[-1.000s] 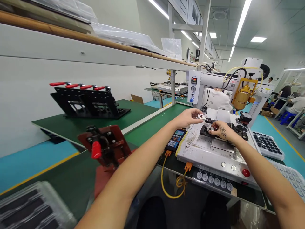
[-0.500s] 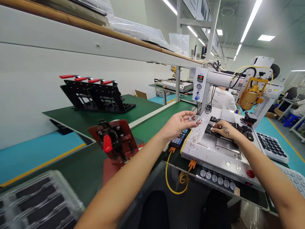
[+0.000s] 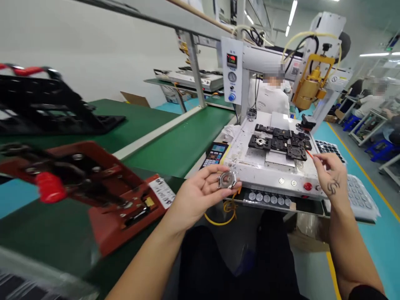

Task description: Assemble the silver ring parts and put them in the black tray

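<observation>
Right now, the left hand (image 3: 200, 191) has its grip pinching a round, silver metal ring (image 3: 227, 180) just before the white, flat machine base (image 3: 239, 156). The right hand (image 3: 333, 173) pinches a thin, orange-red stick (image 3: 309, 154), its tip near black, rectangular fixture blocks (image 3: 279, 144) on that base; a small, silver metal part (image 3: 260, 142) lies on their left.

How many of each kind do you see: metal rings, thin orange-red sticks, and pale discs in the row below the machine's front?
Metal rings: 2 (one in the left hand, one on a black block)
Orange-red stick: 1 (in the right hand)
Pale discs: 6
Total: 9
</observation>
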The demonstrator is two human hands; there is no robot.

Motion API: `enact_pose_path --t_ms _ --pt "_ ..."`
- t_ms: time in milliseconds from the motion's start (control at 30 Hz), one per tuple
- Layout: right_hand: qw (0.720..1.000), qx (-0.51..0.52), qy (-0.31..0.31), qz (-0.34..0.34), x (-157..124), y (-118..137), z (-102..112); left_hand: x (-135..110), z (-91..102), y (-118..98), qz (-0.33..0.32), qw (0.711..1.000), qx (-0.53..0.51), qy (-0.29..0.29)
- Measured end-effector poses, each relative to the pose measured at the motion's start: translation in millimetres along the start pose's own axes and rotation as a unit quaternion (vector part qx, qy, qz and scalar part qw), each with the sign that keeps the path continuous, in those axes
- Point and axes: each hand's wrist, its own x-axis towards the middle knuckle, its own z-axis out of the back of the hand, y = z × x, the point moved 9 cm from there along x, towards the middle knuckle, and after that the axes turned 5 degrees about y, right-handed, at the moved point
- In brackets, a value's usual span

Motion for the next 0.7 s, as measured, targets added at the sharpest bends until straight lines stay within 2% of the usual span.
enact_pose_path --t_ms 33,100,167,233,300,367,400,467,533,700 --pt "0.999 -0.024 -0.026 -0.028 -25.6 -17.5 15.5 -8.9 1.1 13.5 0.02 1.0 -0.01 -0.005" --pt "0.994 -0.065 -0.039 -0.075 -69.2 -50.8 28.5 -21.8 -0.9 38.9 0.06 0.998 -0.028 -0.013" --pt "0.99 -0.085 -0.051 -0.105 -98.0 -76.0 28.9 -27.8 -7.7 59.0 0.09 0.995 -0.045 -0.016" --pt "0.986 -0.091 -0.076 -0.116 -113.2 -86.6 25.4 -29.0 -16.0 73.2 0.107 0.992 -0.064 -0.016" --pt "0.983 -0.092 -0.111 -0.113 -121.8 -81.2 22.7 -29.4 -22.2 84.0 0.117 0.989 -0.087 -0.018" --pt "0.988 -0.067 -0.108 -0.086 -128.1 -63.2 14.4 -31.7 -26.6 94.1 0.129 0.985 -0.109 -0.019" --pt "0.994 -0.043 -0.079 -0.066 -131.1 -51.8 5.6 -33.5 -28.6 99.1 0.135 0.984 -0.118 -0.019" --pt "1.0 0.011 0.016 -0.021 -139.5 -28.9 -20.3 -36.6 -33.5 109.7 0.147 0.98 -0.13 -0.017" --pt "0.994 0.04 0.1 0.012 -151.9 -12.8 -47.0 -36.9 -40.7 121.1 0.161 0.978 -0.135 -0.009" --pt "0.981 0.042 0.179 0.06 -178.3 -6.1 -93.5 -20.5 -68.6 146.2 0.178 0.976 -0.118 0.051"
